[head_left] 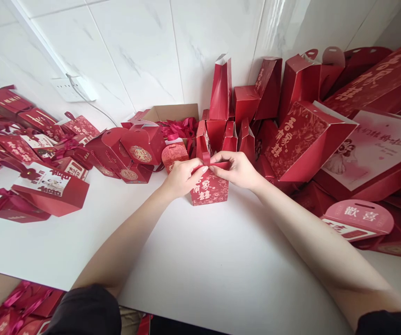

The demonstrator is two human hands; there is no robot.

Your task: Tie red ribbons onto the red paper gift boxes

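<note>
A small red gift box (210, 191) with pale Chinese characters and a floral print stands upright on the white table in front of me. From its top edge rises a short loop of red ribbon (206, 158). My left hand (183, 177) pinches the top edge on the left of the ribbon, thumb towards me. On the other side, my right hand (237, 170) grips the same edge between thumb and curled fingers. The fingertips nearly meet at the ribbon's base, and they hide part of the box top.
Behind the box, a cardboard carton (175, 112) holds crimson ribbons. Red boxes (217, 93) are stacked against the tiled wall, with a large pile of gift boxes (298, 139) at right. More boxes (51, 184) crowd the left. A power socket (74, 89) with a cable is on the wall.
</note>
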